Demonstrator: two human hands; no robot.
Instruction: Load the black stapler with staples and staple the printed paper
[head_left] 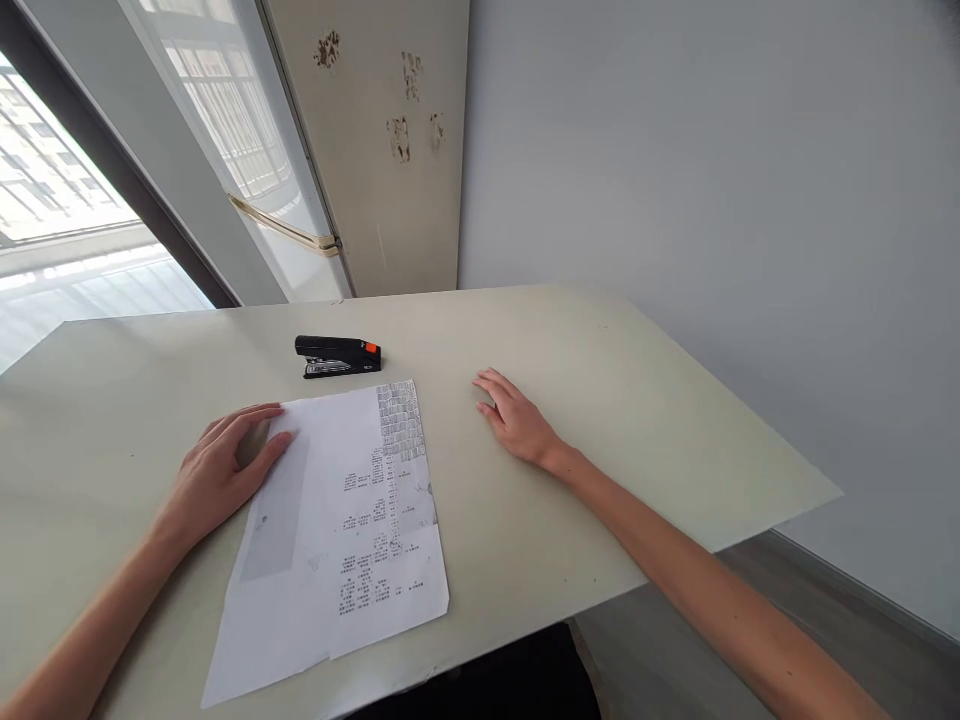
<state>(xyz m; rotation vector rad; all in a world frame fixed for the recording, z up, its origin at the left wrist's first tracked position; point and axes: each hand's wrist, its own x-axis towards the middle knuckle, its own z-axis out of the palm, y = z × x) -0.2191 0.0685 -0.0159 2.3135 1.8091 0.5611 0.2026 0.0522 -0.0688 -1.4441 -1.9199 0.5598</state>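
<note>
A few white printed sheets [352,530] lie overlapped on the pale table [637,420], slanting toward the near edge. My left hand [221,470] rests flat on the upper left corner of the sheets, fingers stretched out. My right hand [514,415] lies palm down on the bare tabletop to the right of the papers, fingers apart, holding nothing. A black stapler [337,356] with an orange tip sits just beyond the top edge of the papers, between the two hands and untouched.
The table stands against a grey wall [712,180] on the right. A large window [90,200] and a worn beige panel [382,140] are behind it. The table's right corner overhangs grey floor [750,600].
</note>
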